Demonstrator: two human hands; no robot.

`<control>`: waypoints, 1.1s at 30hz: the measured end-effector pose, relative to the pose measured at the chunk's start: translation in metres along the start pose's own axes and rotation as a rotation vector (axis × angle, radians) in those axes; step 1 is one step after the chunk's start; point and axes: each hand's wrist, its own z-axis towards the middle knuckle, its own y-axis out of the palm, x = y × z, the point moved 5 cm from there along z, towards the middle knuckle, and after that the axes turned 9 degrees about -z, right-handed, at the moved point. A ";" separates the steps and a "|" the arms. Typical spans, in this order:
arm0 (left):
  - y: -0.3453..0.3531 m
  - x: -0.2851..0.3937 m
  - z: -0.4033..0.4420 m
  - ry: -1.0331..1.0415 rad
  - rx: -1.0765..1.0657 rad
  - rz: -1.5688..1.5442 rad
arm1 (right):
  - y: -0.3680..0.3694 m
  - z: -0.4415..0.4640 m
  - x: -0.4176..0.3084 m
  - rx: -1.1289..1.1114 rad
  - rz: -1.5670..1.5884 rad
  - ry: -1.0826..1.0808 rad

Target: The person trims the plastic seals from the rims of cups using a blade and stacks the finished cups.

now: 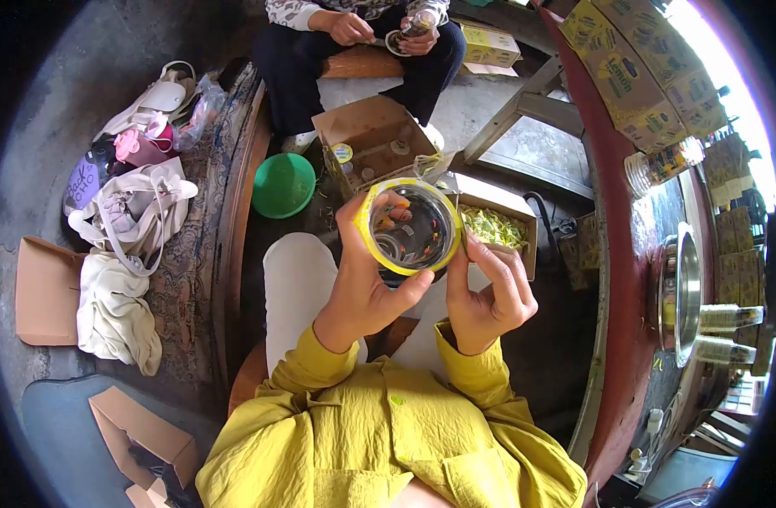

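The grey floor (41,182) looks like concrete. At three o'clock, a long red bench or counter (623,339) stands; bright light, perhaps from a window, enters at two o'clock.

Daylight glares white at the far right; the floor is dim, and fisheye distortion bends the edges.

The jar (386,245) looks clear, glossy and smooth, the basin (687,295) at right is shiny metal, the green bowl (284,185) smooth plastic, the yellow shirt (379,432) matt, crinkled cloth.
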 end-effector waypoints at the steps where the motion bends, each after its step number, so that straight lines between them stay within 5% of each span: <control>1: 0.000 0.000 0.000 -0.009 -0.007 -0.002 | -0.001 -0.001 0.001 -0.001 -0.001 0.008; 20: 0.008 0.005 -0.001 -0.079 -0.097 -0.377 | -0.005 -0.002 0.012 0.024 0.218 0.227; 33: 0.006 0.005 -0.001 -0.057 -0.129 -0.218 | -0.008 -0.001 0.005 -0.020 0.195 0.171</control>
